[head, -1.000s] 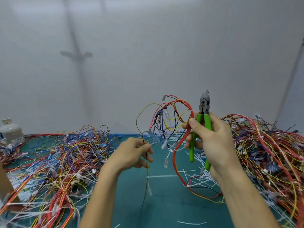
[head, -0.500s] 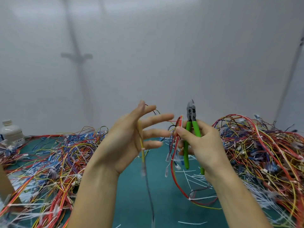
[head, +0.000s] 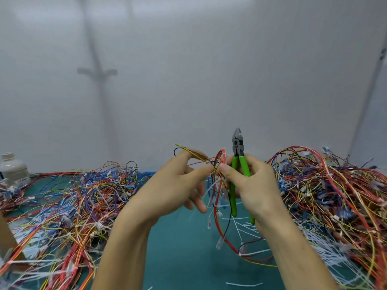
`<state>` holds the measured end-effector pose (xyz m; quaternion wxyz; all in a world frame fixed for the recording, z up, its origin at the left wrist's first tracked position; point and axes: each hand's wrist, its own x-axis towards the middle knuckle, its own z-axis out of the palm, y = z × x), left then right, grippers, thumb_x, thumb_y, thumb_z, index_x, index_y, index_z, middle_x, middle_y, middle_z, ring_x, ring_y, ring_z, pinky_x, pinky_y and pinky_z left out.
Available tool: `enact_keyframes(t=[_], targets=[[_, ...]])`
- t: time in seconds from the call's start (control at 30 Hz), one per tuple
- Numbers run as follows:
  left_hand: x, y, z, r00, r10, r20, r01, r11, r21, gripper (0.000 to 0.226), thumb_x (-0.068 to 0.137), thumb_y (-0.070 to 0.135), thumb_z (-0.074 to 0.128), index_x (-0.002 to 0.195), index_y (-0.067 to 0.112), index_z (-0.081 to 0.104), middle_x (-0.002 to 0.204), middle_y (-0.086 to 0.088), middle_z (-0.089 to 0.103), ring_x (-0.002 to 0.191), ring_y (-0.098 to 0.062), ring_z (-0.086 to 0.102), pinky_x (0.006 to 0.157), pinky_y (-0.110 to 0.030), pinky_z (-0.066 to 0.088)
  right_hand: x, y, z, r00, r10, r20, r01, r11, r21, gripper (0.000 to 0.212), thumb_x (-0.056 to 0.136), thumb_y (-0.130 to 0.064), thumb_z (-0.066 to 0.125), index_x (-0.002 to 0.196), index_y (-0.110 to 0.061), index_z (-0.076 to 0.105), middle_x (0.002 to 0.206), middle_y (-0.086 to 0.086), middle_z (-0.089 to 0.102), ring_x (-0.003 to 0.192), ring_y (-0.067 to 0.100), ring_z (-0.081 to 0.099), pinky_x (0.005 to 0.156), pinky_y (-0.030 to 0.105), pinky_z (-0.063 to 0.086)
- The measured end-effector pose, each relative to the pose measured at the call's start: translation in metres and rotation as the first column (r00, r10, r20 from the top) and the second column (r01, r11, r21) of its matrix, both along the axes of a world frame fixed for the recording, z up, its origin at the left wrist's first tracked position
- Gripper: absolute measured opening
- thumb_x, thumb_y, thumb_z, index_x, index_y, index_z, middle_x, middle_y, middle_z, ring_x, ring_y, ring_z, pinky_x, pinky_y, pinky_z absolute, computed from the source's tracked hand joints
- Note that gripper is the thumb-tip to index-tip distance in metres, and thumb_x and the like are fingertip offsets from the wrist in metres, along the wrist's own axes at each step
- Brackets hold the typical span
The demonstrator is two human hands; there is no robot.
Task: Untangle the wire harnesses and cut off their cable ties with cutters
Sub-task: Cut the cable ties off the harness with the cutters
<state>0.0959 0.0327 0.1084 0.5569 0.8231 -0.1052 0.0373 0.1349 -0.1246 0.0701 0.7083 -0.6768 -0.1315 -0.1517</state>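
Centre frame, above the teal bench [head: 184,248]: the right hand [head: 254,185] has its fingers curled round the green-handled steel cutters [head: 244,165], thumb pinning the red-and-yellow wire harness [head: 217,197] beside them, probably so the tool is ready. The cutters stand near vertical, nose up, jaws closed. The left hand [head: 173,185] pinches loose strands, apparently to tease them free. The harness hangs downward.

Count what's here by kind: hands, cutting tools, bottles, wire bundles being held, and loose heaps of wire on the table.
Bare hands: 2 (left hand, right hand)
Green-handled metal cutters: 1
White plastic bottle: 1
Held bundle of red, yellow and black wires: 1
Heaps of tangled multicoloured wire: 2 (left heap, right heap)
Total: 7
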Motion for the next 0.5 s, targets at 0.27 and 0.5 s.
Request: enact_keyframes(t=[0.27,0.5], targets=[[0.002,-0.011,0.0,0.973,0.131,0.187,-0.151,0.984,0.096,0.028,0.072,0.04,0.083,0.082,0.016,0.072,0.072,0.001,0.075,0.075,-0.015,0.073,0.075,-0.043,0.061,-0.005,0.005,0.002,1.0,-0.017,-0.004,0.017,1.0,0.002,0.007,0.086,-0.02,0.073,0.083,-0.017,0.067,0.072,0.01,0.068,0.061,0.019,0.064,0.05,0.031,0.057],[0.008,-0.011,-0.005,0.948,0.143,0.284,-0.198,0.964,0.178,0.004,0.078,0.025,0.079,0.076,0.023,0.075,0.07,0.008,0.074,0.07,-0.005,0.07,0.072,-0.035,0.058,-0.009,0.004,0.005,0.999,0.017,0.035,-0.019,0.998,0.057,0.007,0.086,-0.013,0.073,0.081,-0.015,0.069,0.069,0.007,0.067,0.064,0.02,0.067,0.055,0.04,0.06]])
